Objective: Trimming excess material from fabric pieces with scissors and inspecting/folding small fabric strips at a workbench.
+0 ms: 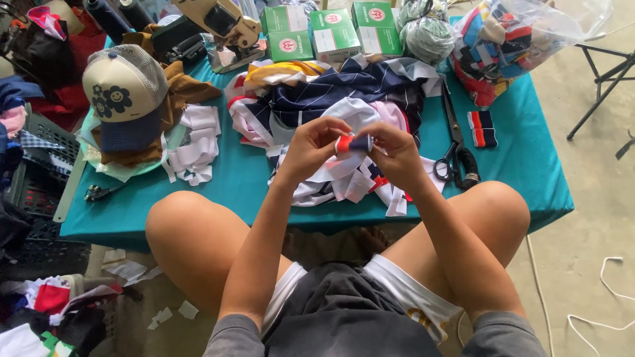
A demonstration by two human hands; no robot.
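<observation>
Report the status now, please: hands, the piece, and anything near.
Left hand and right hand both pinch small red, white and navy knit strip. Held above fabric pile. Scissors lie right, apart.

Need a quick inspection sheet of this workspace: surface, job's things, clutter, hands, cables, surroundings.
Surface: low table with a teal cover, mostly covered.
Job's things: small striped fabric piece, red, white and navy, pinched between both hands over the pile of striped cloth.
Clutter: black scissors, cap, green boxes, bag of fabric pieces, two striped pieces.
Hands: left hand and right hand both grip the piece.
Cables: white cord on the floor.
Surroundings: crates and fabric scraps on the left; folding stand on the right.
</observation>
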